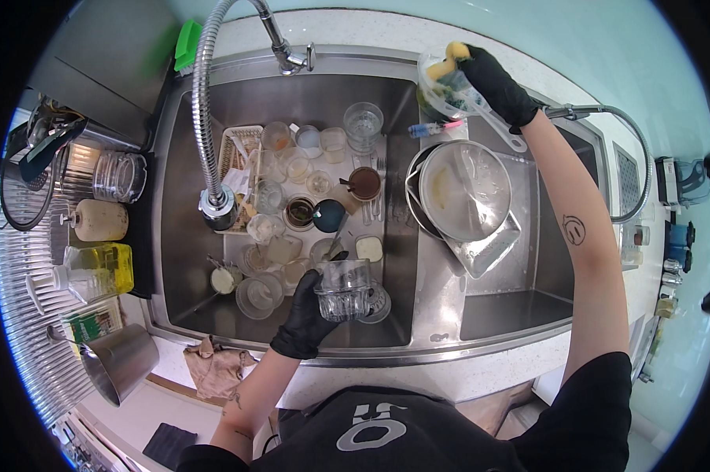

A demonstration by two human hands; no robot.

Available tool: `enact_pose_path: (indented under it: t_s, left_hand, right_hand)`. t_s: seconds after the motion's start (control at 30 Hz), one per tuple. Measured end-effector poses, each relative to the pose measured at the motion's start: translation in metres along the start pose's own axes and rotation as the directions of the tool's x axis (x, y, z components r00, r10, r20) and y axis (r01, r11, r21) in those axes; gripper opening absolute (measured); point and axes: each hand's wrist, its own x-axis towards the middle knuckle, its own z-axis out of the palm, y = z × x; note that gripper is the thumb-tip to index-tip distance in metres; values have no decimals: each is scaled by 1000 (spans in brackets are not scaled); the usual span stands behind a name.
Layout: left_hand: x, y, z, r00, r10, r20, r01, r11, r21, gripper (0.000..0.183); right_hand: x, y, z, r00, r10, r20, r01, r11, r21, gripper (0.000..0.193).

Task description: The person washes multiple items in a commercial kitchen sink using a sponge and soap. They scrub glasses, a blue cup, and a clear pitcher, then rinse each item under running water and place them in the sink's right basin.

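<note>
My left hand, in a black glove, is closed around a clear ribbed glass above the near edge of the left sink basin. Up at the back, my gloved right hand grips a yellow sponge over a clear plastic container with a long handle. A small brush with a pink and blue handle lies beside that container. Below my left hand, several used cups and glasses fill the basin, among them a cup of brown liquid and a dark round bowl.
A coiled spring faucet hangs over the left basin. Large pans and a lid are stacked on the divider and right basin. Soap bottles, a metal pitcher and a brown cloth stand or lie at left.
</note>
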Motion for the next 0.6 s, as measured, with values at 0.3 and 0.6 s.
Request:
enact_pose_path:
  t_s: [0.3, 0.6]
  left_hand:
    - [3, -2, 3, 1000, -23, -3, 23, 998, -67, 59]
    - [5, -4, 1, 1000, -4, -15, 4, 1000, -9, 63]
  right_hand:
    - [0, -27, -28, 981, 188, 40, -191, 977, 90, 25]
    - [6, -10, -20, 997, 8, -78, 5, 987, 159, 25]
